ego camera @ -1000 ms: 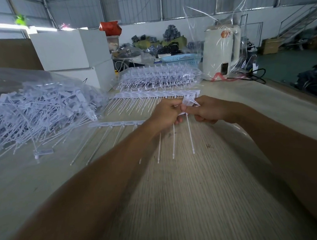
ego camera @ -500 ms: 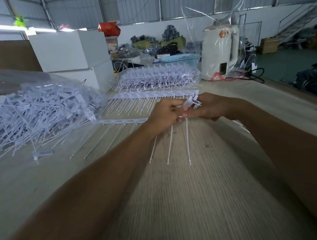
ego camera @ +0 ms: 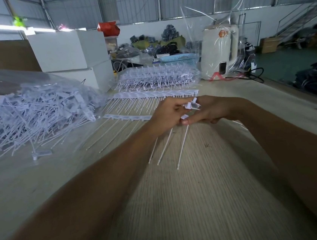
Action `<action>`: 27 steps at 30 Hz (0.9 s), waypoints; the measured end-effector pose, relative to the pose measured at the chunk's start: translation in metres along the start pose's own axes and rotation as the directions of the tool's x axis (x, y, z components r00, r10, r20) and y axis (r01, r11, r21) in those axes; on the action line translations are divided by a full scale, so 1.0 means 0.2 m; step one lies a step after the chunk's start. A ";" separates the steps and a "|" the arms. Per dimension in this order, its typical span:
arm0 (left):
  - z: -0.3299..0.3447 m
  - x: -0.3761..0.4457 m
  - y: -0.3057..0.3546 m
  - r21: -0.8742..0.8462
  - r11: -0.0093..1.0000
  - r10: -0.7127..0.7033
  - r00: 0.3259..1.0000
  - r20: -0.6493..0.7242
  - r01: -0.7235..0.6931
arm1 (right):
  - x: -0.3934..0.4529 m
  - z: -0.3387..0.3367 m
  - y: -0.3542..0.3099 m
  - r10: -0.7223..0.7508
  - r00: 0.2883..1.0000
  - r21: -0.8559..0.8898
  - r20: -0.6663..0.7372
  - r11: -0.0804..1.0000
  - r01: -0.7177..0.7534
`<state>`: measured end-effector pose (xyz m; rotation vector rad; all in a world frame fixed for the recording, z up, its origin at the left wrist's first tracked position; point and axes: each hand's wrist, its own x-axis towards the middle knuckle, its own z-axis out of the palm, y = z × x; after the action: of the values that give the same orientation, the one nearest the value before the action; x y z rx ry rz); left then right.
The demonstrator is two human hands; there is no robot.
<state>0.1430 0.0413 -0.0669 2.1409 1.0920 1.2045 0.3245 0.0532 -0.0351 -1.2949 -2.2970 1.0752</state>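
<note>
Dim daylight from left windows; edges bend.

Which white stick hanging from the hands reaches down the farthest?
The rightmost stick, pinched by the right hand: its tip ends lower than the other two sticks.

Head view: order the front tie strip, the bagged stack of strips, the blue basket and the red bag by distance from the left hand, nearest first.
From the left hand, gripping plastic ties:
1. Front tie strip, lying just left of it.
2. Bagged stack of strips, straight behind.
3. Blue basket, beyond the stack.
4. Red bag, far back left.
</note>
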 end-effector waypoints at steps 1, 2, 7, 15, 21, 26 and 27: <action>0.00 0.00 0.00 0.019 1.000 0.020 1.000 -0.007 -0.020 | 0.00 0.00 0.00 -0.016 1.000 0.007 -0.005 1.000 0.016; 0.00 0.00 0.00 0.031 0.999 0.040 0.999 -0.017 -0.040 | 0.00 0.00 0.00 -0.037 0.999 0.010 -0.018 0.999 0.037; -0.03 0.00 -0.01 0.028 0.999 0.034 0.999 -0.018 -0.033 | 0.01 0.02 -0.01 -0.117 0.988 -0.054 -0.098 0.992 0.112; -0.08 0.02 -0.05 -0.105 0.987 -0.133 0.981 -0.143 0.118 | 0.01 -0.03 -0.01 -0.050 0.953 -0.256 -0.298 0.966 -0.029; -0.06 0.04 -0.01 -0.029 0.987 -0.160 0.977 -0.143 0.157 | 0.04 0.04 -0.04 0.029 0.923 0.089 -0.384 0.996 0.006; -0.07 0.05 0.04 -0.083 0.986 -0.157 0.964 -0.214 0.143 | 0.02 0.02 -0.07 -0.014 0.992 0.273 -0.128 0.961 0.049; -0.07 0.05 0.04 -0.032 0.987 -0.163 0.963 -0.214 0.160 | 0.02 0.02 -0.06 -0.015 0.989 0.280 -0.144 0.958 0.055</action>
<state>0.1370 0.0442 -0.0492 1.9004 1.3175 1.3857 0.3134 0.0507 -0.0292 -1.1716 -1.9703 1.2076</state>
